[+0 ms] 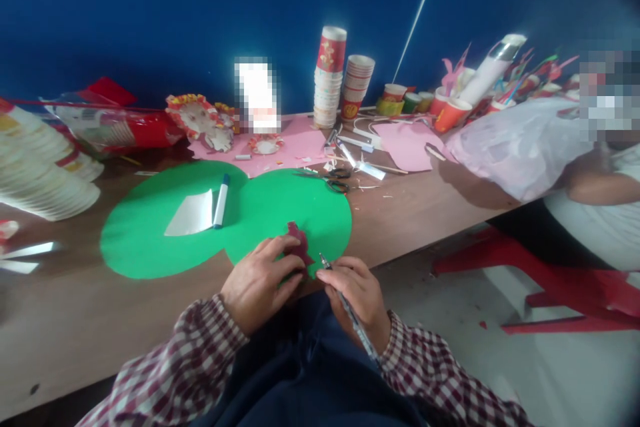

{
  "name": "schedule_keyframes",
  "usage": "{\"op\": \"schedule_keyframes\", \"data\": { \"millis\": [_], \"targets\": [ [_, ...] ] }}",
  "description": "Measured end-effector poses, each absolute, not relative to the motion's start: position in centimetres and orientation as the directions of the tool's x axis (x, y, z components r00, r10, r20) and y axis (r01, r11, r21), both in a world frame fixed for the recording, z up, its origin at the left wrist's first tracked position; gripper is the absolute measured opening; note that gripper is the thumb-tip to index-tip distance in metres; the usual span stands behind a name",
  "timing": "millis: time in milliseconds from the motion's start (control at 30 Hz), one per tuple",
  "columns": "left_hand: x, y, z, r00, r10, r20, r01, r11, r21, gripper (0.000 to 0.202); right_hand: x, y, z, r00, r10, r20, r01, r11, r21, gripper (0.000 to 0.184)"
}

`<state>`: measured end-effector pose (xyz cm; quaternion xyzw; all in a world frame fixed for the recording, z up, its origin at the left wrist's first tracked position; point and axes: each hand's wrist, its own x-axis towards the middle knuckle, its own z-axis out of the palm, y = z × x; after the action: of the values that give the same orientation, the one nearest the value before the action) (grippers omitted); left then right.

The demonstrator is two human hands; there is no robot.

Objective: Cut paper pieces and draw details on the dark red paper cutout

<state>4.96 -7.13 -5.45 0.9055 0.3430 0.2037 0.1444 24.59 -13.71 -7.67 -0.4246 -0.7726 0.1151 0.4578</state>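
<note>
My left hand (260, 280) pinches a small dark red paper cut-out (299, 244) at the near edge of the wooden table (75, 320), over a green paper circle (295, 210). Close to its right, my right hand (356, 290) is closed round a thin pen (350, 310), whose tip points up toward the cut-out. Both wrists wear red-and-white checked sleeves. A second, larger green circle (150, 240) lies to the left, bearing a white paper piece (193, 215) and a blue-capped marker (221, 201).
Scissors (334, 180), pink paper sheets (290, 143), stacked paper cups (330, 77) and paper-plate crafts (197, 117) crowd the back of the table. Stacks of paper plates (45, 173) lie at left. Another person (600, 200) sits at right by a pink-white bag (515, 143) and red plastic stools (540, 280).
</note>
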Motion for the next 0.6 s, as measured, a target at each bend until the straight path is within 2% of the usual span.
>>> {"op": "schedule_keyframes", "data": {
  "millis": [233, 433, 600],
  "targets": [
    [5.1, -7.2, -5.5, 0.723, 0.596, 0.35, 0.481, -0.797, 0.365, 0.013, 24.8, -13.8, -7.6, -0.163, 0.788, 0.594, 0.516, 0.581, -0.629, 0.034],
    [5.2, -7.3, -5.3, 0.732, 0.602, 0.318, 0.491, -0.791, 0.365, 0.015, 24.8, -14.1, -7.1, -0.1, 0.819, 0.565, 0.464, 0.541, -0.702, 0.032],
    [5.3, -7.4, -5.4, 0.705, 0.639, 0.307, 0.52, -0.76, 0.39, 0.015, 24.9, -14.0, -6.6, -0.102, 0.846, 0.523, 0.485, 0.501, -0.717, 0.027]
  ]
}}
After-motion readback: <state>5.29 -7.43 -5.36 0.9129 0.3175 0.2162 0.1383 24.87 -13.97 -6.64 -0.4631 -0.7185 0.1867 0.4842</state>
